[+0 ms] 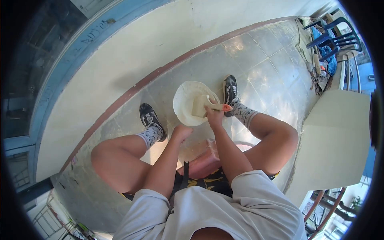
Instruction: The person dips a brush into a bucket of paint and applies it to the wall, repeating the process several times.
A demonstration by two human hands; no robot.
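Observation:
My right hand (215, 115) is wrapped round the handle of a wide paintbrush (200, 106) with a cream-coloured head and a red-orange handle tip. The brush head lies over the inside of a round off-white basin (183, 100), whose inner surface looks smeared with pale paint. Just below the near rim of the basin, my left hand (182, 133) is curled into a loose fist, with nothing showing in its fingers. The basin stands between my feet, its right side close to the right shoe (230, 89).
I sit on a pinkish-red plastic stool (206, 162) on a tiled floor. The left shoe (151, 120) is beside the basin. A cream wall (132, 60) with a reddish base strip runs along the left. Blue plastic chairs (338, 38) and clutter stand at the far right; a low wall (332, 140) lies nearer.

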